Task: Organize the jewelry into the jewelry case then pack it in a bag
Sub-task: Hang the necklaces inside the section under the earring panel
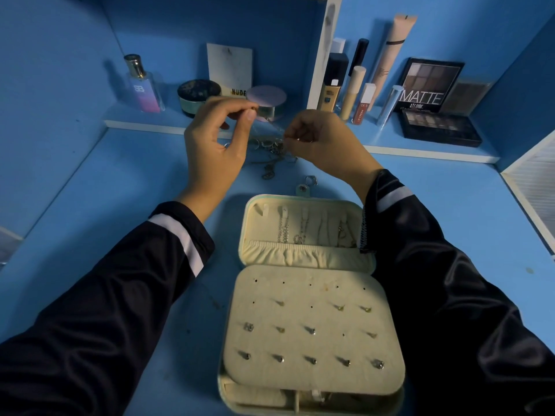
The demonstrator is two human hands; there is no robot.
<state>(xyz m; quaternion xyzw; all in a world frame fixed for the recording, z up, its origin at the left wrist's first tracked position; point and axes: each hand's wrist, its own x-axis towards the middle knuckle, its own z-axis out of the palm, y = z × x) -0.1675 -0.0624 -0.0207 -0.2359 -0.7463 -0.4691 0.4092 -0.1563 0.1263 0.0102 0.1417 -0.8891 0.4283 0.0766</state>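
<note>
The open cream fabric-lined jewelry case (309, 295) lies flat on the blue desk (105, 190), stud panel and necklace hooks exposed for loading. Beyond the case, the left hand (219, 139) and right hand (324, 142) are raised above the loose pile of metal rings and chains (270, 151). Fingers (248, 115) of each hand pinch a thin silver chain (271, 123), held taut between them, probably to straighten it for hanging.

The jewelry case (264, 295) is cream, the desk (105, 205) blue, and each black sleeve (90, 325) bears 1 white stripe.
</note>
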